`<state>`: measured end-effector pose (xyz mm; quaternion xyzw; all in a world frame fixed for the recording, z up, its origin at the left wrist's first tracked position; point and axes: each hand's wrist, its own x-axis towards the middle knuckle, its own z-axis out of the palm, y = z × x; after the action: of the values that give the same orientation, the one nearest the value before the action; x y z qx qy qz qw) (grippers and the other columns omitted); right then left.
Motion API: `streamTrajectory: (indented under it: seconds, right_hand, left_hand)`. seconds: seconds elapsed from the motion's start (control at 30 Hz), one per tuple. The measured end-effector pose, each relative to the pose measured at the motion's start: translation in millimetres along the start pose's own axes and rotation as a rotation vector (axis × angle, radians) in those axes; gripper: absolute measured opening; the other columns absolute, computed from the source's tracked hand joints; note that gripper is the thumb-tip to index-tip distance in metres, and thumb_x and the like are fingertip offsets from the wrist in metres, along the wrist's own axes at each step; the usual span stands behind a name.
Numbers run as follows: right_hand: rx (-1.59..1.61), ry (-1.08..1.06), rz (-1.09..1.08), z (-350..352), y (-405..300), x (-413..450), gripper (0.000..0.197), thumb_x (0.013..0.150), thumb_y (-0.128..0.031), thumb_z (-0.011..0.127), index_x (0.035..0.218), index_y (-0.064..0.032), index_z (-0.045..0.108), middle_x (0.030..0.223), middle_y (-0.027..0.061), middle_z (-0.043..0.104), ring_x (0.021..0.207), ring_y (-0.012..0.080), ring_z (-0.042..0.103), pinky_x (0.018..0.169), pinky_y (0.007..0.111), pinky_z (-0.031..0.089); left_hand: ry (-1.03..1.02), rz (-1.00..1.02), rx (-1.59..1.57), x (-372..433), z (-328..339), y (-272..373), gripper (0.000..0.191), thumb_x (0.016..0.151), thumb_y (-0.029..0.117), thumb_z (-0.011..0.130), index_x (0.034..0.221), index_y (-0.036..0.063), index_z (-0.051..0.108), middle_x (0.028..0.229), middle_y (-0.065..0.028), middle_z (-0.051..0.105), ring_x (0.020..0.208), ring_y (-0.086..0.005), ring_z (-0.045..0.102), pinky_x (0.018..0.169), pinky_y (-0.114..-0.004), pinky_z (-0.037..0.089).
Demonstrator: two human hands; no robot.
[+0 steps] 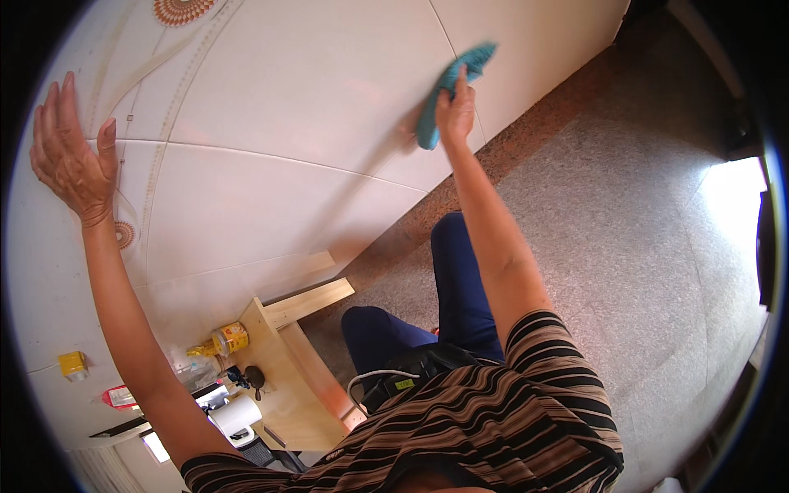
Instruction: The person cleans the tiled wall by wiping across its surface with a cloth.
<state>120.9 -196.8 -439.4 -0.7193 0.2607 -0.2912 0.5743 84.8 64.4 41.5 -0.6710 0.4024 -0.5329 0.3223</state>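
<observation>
My right hand (455,114) holds a teal cloth (447,83) against the white tiled wall (296,86), low down near the wall's bottom edge. The cloth is slightly blurred, and the index finger lies stretched along it. Over on the left, my left hand (74,154) rests with fingers spread on the wall, beside a decorative strip of curved lines and dots. It holds nothing. A round orange-brown pattern (183,9) marks the tiles near the top, and a smaller one (125,235) shows beside my left wrist.
A light wooden table (296,394) stands at lower left against the wall. On it are a yellow-labelled jar (230,339), a white mug (237,414) and a small dark brown object (253,376). A yellow box (73,366) is on the wall. Grey speckled floor (604,234) spreads to the right.
</observation>
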Motion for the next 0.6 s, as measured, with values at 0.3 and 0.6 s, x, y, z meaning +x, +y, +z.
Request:
streamTrajectory:
  seconds: [0.3, 0.6]
  right_hand:
    - [0.123, -0.033, -0.251, -8, -107, -27, 0.067, 0.079, -0.01, 0.061, 0.144, -0.0151, 0.043, 0.115, 0.0232, 0.055, 0.09, 0.0404, 0.059, 0.072, 0.045, 0.052]
    - [-0.028, -0.059, -1.211, -49, -233, 14, 0.06, 0.082, -0.007, 0.055, 0.138, -0.0285, 0.048, 0.093, 0.0065, 0.053, 0.07, 0.0216, 0.06, 0.054, 0.035, 0.05]
  left_hand:
    - [-0.015, -0.06, 0.057, -3, -6, 6, 0.067, 0.094, 0.067, 0.032, 0.146, 0.0261, 0.039, 0.15, 0.0026, 0.039, 0.138, -0.0205, 0.033, 0.109, -0.046, 0.027]
    - [-0.077, -0.099, 0.056, 0, -9, 11, 0.065, 0.096, 0.064, 0.031, 0.145, 0.0229, 0.041, 0.15, -0.0012, 0.038, 0.14, -0.0229, 0.03, 0.111, -0.048, 0.025]
